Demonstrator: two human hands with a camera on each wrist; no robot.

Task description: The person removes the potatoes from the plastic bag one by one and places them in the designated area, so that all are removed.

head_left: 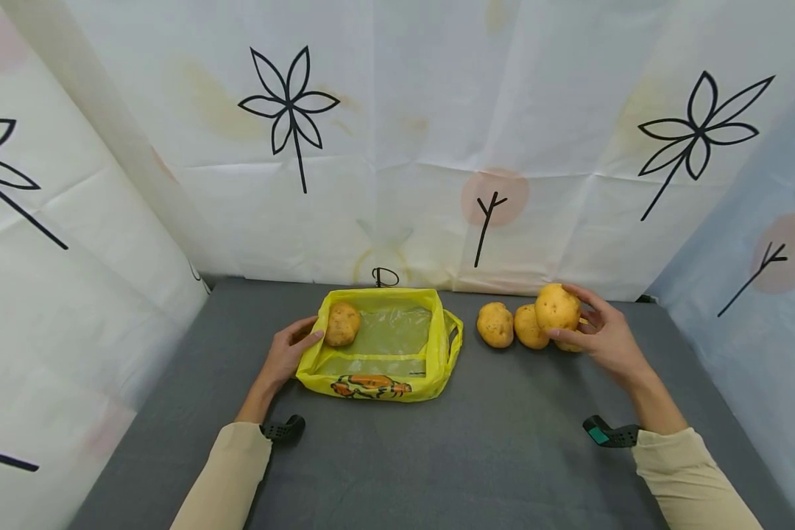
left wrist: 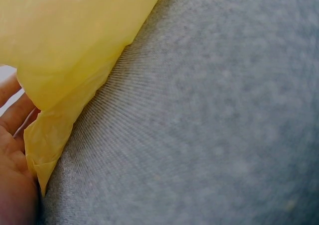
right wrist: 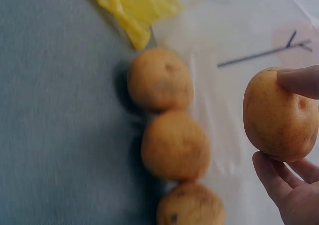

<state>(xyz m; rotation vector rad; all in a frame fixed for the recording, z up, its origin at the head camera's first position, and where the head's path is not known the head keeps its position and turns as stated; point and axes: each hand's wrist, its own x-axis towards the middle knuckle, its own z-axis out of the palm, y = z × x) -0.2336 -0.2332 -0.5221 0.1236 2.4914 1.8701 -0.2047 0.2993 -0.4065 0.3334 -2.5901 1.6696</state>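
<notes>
A yellow plastic bag (head_left: pixel 374 372) lies with its wide mouth up, one potato (head_left: pixel 342 324) inside at its left. My left hand (head_left: pixel 293 350) holds the bag's left rim, thumb at the edge and fingers along the outside. In the left wrist view, part of that hand (left wrist: pixel 16 150) shows beside the yellow plastic (left wrist: pixel 65 51). My right hand (head_left: pixel 611 337) grips a potato (head_left: pixel 557 306) between thumb and fingers, raised above the row. Three more potatoes stand in a line below it: the left one (right wrist: pixel 160 79), the middle one (right wrist: pixel 175 146) and the right one (right wrist: pixel 191 207).
A grey cloth (head_left: pixel 397 456) covers the table. White patterned sheets (head_left: pixel 404 132) enclose it at the back and sides. The bag's handle loop (head_left: pixel 456 338) sticks out on its right, towards the potato row.
</notes>
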